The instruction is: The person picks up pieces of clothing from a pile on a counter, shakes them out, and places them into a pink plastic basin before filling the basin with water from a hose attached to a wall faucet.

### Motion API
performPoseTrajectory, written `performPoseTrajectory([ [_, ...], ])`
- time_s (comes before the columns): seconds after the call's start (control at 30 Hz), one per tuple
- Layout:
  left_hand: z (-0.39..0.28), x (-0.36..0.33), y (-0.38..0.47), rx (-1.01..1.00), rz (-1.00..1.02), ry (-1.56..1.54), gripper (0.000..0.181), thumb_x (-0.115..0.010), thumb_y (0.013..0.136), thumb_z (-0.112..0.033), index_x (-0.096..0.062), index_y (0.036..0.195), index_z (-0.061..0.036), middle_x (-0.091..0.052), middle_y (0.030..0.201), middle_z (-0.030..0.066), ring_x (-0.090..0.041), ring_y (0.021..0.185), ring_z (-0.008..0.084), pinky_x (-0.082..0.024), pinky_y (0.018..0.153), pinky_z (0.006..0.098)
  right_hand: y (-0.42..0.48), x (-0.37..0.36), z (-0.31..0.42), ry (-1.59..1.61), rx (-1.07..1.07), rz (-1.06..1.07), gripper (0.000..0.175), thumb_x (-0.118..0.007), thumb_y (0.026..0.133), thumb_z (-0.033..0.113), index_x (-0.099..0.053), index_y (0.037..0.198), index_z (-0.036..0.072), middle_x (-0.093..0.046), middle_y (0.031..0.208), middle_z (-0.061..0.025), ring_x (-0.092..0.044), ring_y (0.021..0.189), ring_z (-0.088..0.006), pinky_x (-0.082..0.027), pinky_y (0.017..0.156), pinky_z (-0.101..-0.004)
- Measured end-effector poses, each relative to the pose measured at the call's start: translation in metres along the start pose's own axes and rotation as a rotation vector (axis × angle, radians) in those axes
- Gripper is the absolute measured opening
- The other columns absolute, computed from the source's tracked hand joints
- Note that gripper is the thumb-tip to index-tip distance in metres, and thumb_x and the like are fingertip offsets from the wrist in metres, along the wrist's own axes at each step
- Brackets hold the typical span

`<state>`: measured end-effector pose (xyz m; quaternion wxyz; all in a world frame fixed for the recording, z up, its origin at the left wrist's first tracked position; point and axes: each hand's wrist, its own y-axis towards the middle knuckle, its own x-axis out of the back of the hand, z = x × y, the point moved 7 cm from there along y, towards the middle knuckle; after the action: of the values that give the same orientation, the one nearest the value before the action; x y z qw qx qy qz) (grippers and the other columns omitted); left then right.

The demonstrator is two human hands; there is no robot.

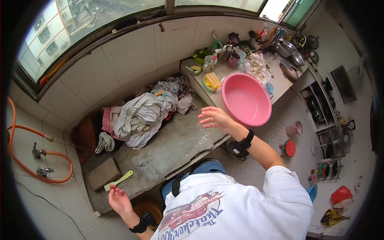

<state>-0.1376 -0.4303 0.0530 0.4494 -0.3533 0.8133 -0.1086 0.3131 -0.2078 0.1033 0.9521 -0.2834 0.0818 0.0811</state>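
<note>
My right hand is raised over the right end of the concrete wash slab. Its fingers are spread and hold nothing. Just beyond it a pink plastic basin leans at the edge of the white counter, with no contents visible. At the slab's near left, my left hand is loosely curled and empty. Its fingertips appear close to the head of a light green scrub brush; whether they touch cannot be seen. A heap of wet-looking clothes, white, grey and pink, lies along the back of the slab.
A brown block lies beside the brush. Water runs from an orange hose near wall taps. The counter holds yellow soap bars, cups and a bag of garlic. A watermelon-patterned stool stands on the floor.
</note>
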Motion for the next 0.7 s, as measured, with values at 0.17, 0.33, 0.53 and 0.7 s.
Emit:
performPoseTrajectory([
  [0.17, 0.027, -0.046, 0.013, 0.089, 0.047, 0.083, 0.025, -0.051, 0.083, -0.008, -0.054, 0.108, -0.0034, -0.058, 0.099, 0.0033, -0.054, 0.078, 0.0107, -0.047, 0.068, 0.0231, -0.041, 0.127, -0.103, 0.685, -0.176, -0.341, 0.076, -0.062, 0.08, 0.033, -0.021, 0.134, -0.001, -0.048, 0.115, -0.0223, -0.055, 0.096, -0.0302, -0.051, 0.077, -0.04],
  [0.33, 0.051, -0.093, 0.019, 0.15, 0.091, 0.165, 0.026, -0.05, 0.085, -0.009, -0.052, 0.11, -0.0034, -0.056, 0.1, 0.0034, -0.052, 0.078, 0.0101, -0.045, 0.069, 0.023, -0.05, 0.211, -0.136, 0.911, -0.074, -0.648, 0.081, -0.063, 0.077, 0.039, -0.019, 0.132, 0.002, -0.043, 0.118, -0.0235, -0.051, 0.101, -0.0336, -0.05, 0.081, -0.0445],
  [0.53, 0.069, -0.119, 0.007, 0.171, 0.134, 0.227, 0.026, -0.052, 0.084, -0.009, -0.052, 0.109, -0.0041, -0.056, 0.1, 0.0035, -0.052, 0.078, 0.0101, -0.046, 0.069, 0.0227, -0.031, 0.257, -0.137, 0.894, 0.056, -0.706, 0.052, -0.06, 0.078, 0.026, -0.038, 0.119, 0.003, -0.046, 0.114, -0.0173, -0.049, 0.101, -0.0298, -0.049, 0.082, -0.046],
  [0.7, 0.072, -0.114, -0.001, 0.166, 0.105, 0.201, 0.025, -0.052, 0.084, -0.009, -0.053, 0.109, -0.0041, -0.056, 0.099, 0.0039, -0.052, 0.077, 0.0102, -0.046, 0.069, 0.0225, -0.038, 0.284, -0.151, 0.81, 0.158, -0.837, 0.034, -0.056, 0.074, 0.005, -0.048, 0.106, 0.002, -0.054, 0.102, -0.0126, -0.056, 0.093, -0.0261, -0.052, 0.074, -0.0394],
])
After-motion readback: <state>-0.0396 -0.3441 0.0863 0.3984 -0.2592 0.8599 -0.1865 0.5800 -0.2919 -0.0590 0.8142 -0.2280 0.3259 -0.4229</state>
